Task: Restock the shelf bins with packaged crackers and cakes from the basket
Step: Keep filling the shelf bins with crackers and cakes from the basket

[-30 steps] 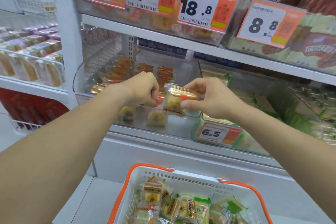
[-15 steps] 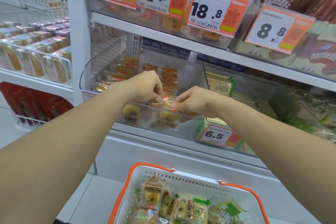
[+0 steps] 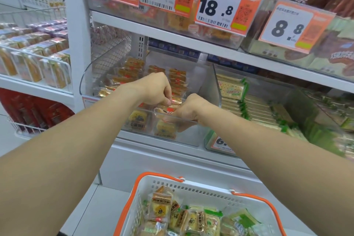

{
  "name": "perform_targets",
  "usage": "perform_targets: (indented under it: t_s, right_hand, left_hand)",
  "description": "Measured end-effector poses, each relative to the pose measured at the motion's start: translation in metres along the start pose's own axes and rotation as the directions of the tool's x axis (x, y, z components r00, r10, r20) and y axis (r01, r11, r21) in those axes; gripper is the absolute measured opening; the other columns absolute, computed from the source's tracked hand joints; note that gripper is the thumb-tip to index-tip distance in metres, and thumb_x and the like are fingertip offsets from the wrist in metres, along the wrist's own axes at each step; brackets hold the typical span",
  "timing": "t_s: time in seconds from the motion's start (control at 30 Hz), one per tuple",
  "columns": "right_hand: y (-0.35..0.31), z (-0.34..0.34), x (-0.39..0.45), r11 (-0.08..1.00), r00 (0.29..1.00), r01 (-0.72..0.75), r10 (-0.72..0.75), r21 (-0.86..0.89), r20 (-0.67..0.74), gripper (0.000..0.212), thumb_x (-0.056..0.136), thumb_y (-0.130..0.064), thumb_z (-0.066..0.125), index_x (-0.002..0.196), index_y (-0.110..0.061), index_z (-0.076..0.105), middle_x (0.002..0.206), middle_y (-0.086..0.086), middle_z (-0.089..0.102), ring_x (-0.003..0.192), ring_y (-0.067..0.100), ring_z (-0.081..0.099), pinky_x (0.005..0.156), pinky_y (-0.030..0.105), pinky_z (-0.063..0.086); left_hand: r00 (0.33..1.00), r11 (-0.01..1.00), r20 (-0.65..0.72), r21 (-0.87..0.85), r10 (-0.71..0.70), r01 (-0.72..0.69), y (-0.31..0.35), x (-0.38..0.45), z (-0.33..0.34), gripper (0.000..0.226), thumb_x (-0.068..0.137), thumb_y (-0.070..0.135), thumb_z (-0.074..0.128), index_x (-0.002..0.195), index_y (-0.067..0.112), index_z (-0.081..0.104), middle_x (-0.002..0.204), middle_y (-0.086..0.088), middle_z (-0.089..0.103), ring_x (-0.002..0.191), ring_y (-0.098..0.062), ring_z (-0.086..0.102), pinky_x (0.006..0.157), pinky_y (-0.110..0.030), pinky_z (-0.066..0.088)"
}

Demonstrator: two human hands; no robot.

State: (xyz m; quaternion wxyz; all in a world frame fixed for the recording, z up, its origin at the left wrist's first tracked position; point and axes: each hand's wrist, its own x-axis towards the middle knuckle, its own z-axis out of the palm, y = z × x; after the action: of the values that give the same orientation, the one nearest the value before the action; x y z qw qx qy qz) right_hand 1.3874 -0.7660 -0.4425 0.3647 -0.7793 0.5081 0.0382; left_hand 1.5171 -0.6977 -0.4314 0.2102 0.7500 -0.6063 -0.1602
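Both my hands reach into a clear shelf bin of small yellow wrapped cakes. My left hand curls over the front row, fingertips pinching a cake packet. My right hand sits beside it at the bin's front wall, fingers curled on the same packet, partly seen through the plastic. Below stands a white basket with orange handles, holding several yellow cake packets and green cracker packets.
A neighbouring clear bin on the right holds green-edged cracker packs. Above, a shelf carries bins with price tags. A white upright post divides off wire racks of snacks at left.
My right hand has brought the cake packet down from above the bin rim into the front of the bin. My left hand stayed over the front row. The view moved slightly closer.
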Motion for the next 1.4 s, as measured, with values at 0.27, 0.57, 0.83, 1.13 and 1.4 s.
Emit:
perform_targets:
  t_s: [0.27, 0.57, 0.83, 1.13, 1.4]
  right_hand:
    - [-0.005, -0.007, -0.017, 0.968, 0.979, -0.046, -0.006, 0.247, 0.203, 0.033, 0.080, -0.007, 0.082, 0.098, 0.007, 0.058, 0.100, 0.019, 0.069, 0.090, 0.031, 0.074, 0.086, 0.040, 0.061]
    - [0.000, -0.025, -0.032, 0.995, 0.994, 0.104, -0.104, 0.005, 0.022, 0.070, 0.073, -0.047, 0.087, 0.119, -0.002, 0.059, 0.112, 0.008, 0.067, 0.078, 0.018, 0.074, 0.071, 0.031, 0.063]
    - [0.094, -0.002, -0.113, 0.721, 0.578, 0.673, -0.650, -0.162, -0.493, 0.012, 0.084, -0.019, 0.075, 0.076, -0.025, 0.069, 0.060, -0.015, 0.062, 0.058, 0.002, 0.059, 0.058, 0.013, 0.045]
    - [0.246, 0.117, -0.081, 0.952, 0.952, 0.301, -0.303, -0.053, -0.041, 0.018, 0.081, -0.029, 0.083, 0.074, -0.021, 0.068, 0.069, -0.006, 0.068, 0.063, 0.005, 0.062, 0.058, 0.016, 0.045]
    - [0.284, 0.187, -0.078, 0.976, 0.953, 0.140, -0.088, -0.165, 0.289, 0.071, 0.078, -0.045, 0.083, 0.135, -0.017, 0.050, 0.124, 0.004, 0.061, 0.109, 0.021, 0.060, 0.091, 0.033, 0.050]
  left_hand:
    - [0.996, 0.992, 0.089, 0.129, -0.004, -0.008, 0.008, -0.001, 0.000, 0.011, 0.094, 0.018, 0.069, 0.084, 0.022, 0.072, 0.086, 0.006, 0.068, 0.082, -0.014, 0.064, 0.075, -0.030, 0.050]
    - [0.963, 0.988, -0.267, 0.150, 0.018, 0.023, 0.007, -0.017, 0.010, 0.018, 0.100, 0.018, 0.049, 0.106, 0.015, 0.066, 0.104, -0.005, 0.069, 0.093, -0.025, 0.064, 0.084, -0.042, 0.054]
    - [0.673, 0.903, -0.604, 0.240, 0.427, -0.357, 0.047, -0.079, 0.029, 0.017, 0.092, 0.023, 0.048, 0.089, 0.015, 0.064, 0.054, 0.014, 0.046, 0.049, -0.020, 0.049, 0.050, -0.035, 0.045]
    - [0.845, 0.862, 0.528, 0.390, 0.080, -0.325, 0.071, -0.131, 0.151, 0.026, 0.097, 0.023, 0.046, 0.088, 0.008, 0.065, 0.085, -0.010, 0.066, 0.076, -0.029, 0.059, 0.071, -0.036, 0.051]
    - [0.699, 0.859, 0.712, 0.397, -0.066, -0.323, 0.054, -0.143, 0.222, 0.019, 0.099, 0.021, 0.047, 0.099, 0.011, 0.064, 0.088, -0.006, 0.064, 0.074, -0.024, 0.056, 0.066, -0.038, 0.049]
